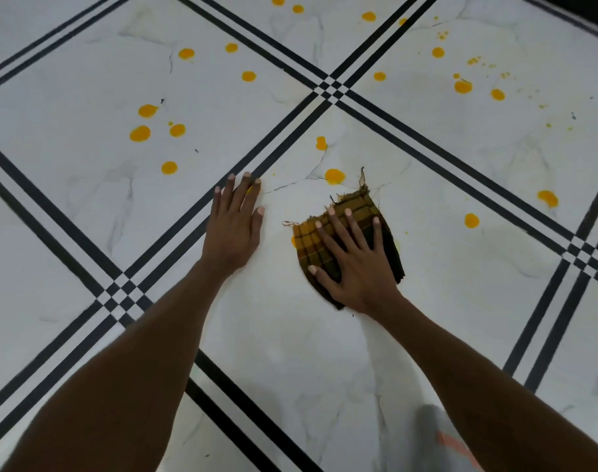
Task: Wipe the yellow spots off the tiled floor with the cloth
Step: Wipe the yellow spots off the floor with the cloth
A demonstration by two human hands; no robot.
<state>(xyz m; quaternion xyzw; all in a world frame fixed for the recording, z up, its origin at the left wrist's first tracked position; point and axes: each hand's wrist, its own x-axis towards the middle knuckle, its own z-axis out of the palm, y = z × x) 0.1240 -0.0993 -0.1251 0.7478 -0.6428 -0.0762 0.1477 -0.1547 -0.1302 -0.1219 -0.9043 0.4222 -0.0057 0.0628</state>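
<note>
Centre-right of frame: right hand lies flat on the cloth, fingers spread and straight, pressing it to the floor. No pinch, no curl, just palm and fingers bearing down. Left hand sits just left of it, also flat and spread on bare tile, holding nothing; looks like a brace for body weight.

Cloth: checked yellow-brown, folded into a small pad, frayed threads at its top edge. Yellow shows at its left and right edges, so it's likely sitting on wet spill.

Spots: nearest one is just above the cloth's top edge, another higher up by the black tile lines. Two more at right of frame, a cluster at upper left, many scattered across the top and upper right. Most of the job looks still ahead.

Handling, my read:
- cloth is light, soft, limp; it won't hold shape, so a flat palm over the middle keeps the folds together better than gripping an edge
- loose frayed edge may trail and smear
- tile looks glossy and smooth, so the pad should slide easily; same goes for the left hand if it gets wet
- spill looks liquid, so it'll smear unless the cloth gets refolded to a clean face
</note>
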